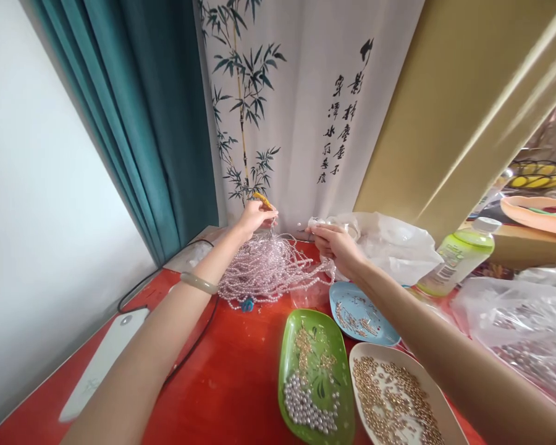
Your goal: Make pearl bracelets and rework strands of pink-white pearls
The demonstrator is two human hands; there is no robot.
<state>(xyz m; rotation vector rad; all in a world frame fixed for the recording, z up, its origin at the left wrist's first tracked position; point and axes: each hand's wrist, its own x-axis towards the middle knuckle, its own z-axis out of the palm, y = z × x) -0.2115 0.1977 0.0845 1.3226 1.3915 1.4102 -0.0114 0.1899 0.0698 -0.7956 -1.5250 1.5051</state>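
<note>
Left hand (258, 217) just above heaped pink bead strands (266, 269).

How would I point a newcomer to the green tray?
Start at the red table, then look toward the viewer and right from the pile of pale pink bead strands. Of three trays there, it is the leftmost. Unlike the blue tray and the cream tray, the green tray holds silvery round beads.
</note>
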